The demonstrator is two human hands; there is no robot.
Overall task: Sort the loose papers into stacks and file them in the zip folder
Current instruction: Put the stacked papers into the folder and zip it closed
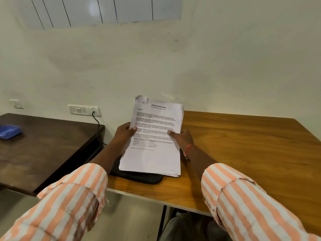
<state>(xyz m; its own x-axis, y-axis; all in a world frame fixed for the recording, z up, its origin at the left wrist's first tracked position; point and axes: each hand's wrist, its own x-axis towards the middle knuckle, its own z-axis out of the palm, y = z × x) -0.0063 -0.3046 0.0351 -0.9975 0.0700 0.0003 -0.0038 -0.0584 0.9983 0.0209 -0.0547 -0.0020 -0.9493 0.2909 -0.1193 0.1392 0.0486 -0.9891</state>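
1. Striped orange-and-white sleeves (69,202) are filling the bottom of my view, one on each side, with both forearms reaching forward
2. Just past them I am seeing a black zip folder (144,178) lying flat near the front edge of a light wooden table (243,145)
3. Over the folder, a stack of printed papers (154,150) is tilting up towards me, text side facing the camera, its top left corner looking torn; I cannot tell whether its lower edge is touching the folder
4. The left hand (124,134) is gripping the stack's left edge with the thumb pressing on the top sheet, and the right hand (182,138) is gripping the right edge the same way, a red thread (189,148) circling that wrist
5. Off to the left, a dark table (43,150) is standing beside the light one, carrying a blue object (9,132)
6. Farthest off, a socket panel (84,110) is sitting on the wall with a black cable (97,126) hanging from it, and a whiteboard (104,9) is hanging above
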